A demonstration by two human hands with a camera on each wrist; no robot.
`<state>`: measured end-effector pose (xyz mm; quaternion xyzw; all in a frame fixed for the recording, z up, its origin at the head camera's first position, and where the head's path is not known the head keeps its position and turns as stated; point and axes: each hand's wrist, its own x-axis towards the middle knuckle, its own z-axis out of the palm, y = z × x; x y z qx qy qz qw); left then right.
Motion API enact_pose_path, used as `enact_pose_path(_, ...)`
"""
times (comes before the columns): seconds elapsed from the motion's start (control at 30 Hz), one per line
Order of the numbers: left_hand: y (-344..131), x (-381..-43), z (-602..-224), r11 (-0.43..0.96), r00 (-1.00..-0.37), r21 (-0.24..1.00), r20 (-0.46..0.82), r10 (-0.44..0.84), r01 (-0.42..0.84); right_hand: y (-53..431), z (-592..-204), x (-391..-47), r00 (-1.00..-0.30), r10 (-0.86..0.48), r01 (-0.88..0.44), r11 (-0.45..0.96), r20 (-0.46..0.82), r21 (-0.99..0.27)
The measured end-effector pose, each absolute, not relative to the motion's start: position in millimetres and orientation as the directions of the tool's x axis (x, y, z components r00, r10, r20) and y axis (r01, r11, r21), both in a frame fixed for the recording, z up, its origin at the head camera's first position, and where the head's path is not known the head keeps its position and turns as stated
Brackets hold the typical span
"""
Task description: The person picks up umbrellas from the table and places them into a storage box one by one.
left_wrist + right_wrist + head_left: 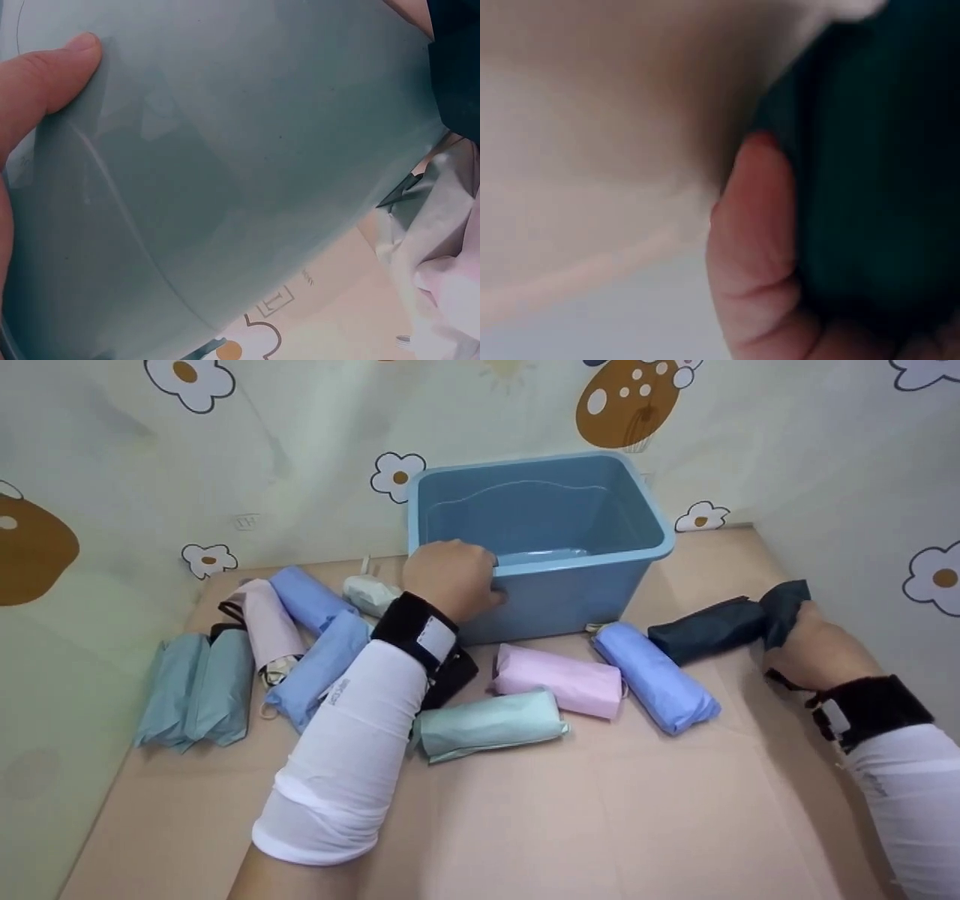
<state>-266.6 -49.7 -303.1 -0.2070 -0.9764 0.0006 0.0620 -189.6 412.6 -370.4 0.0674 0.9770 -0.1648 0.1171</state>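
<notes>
My left hand (454,577) grips the near rim of a blue plastic bin (555,596), fingers over the edge. In the left wrist view the thumb (56,75) lies against the bin's outer wall. At the right, my right hand (821,649) holds a dark green folded umbrella (784,604) in a sleeve. Its thumb (761,217) presses on the dark fabric in the right wrist view. Another dark folded umbrella (705,630) lies just left of that hand, overlapping the held one in the head view. The bin's inside shows no umbrellas in its visible part.
In front of the bin lie blue (656,679), pink (559,679) and light green (491,724) folded umbrellas. Several more, including grey-green (217,690) and pale pink (266,622) ones, crowd the table's left. A wall with printed flowers (397,476) stands behind.
</notes>
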Motion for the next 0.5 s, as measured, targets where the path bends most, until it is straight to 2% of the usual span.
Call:
enact_pose_path(0.1, -49, -267, -303, 0.915, -0.907, -0.027, 0.123, 0.403, 0.403, 412, -358, -186, -0.970, 0.167, 0.218, 0.922, -0.178, -0.319)
enact_pose_path(0.23, -49, -266, -303, 0.914, -0.906, -0.026, 0.130, 0.404, 0.404, 397, -335, -183, -0.970, 0.244, 0.231, 0.902, -0.010, -0.364)
enact_pose_path(0.33, -49, -266, -303, 0.914, -0.905, -0.026, 0.133, 0.405, 0.405, 377, -316, -186, -0.964, 0.248, 0.184, 0.880, 0.094, -0.437)
enact_pose_path(0.5, -50, -266, -303, 0.915, -0.906, -0.019, 0.132, 0.402, 0.403, 335, -288, -199, -0.961, 0.195, 0.047, 0.816, 0.197, -0.576)
